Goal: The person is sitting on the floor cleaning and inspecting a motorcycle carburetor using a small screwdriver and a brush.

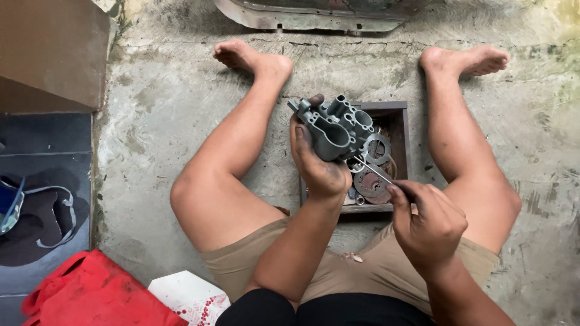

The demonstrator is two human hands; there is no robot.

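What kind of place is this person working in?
Probably an informal repair spot on bare ground, not a fitted workshop. The person sits on a rough concrete floor, left hand holding a grey metal engine part over a small tray of rusty discs.

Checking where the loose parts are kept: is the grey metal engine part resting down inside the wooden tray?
No, the left hand holds the grey metal part up above the wooden tray, while the right hand pokes a thin tool at it.

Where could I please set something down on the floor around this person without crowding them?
Bare concrete lies between the left leg and the brown box, and right of the right leg. It is crowded between the legs: the wooden tray holds metal discs, beneath the left hand gripping the grey carburettor body.
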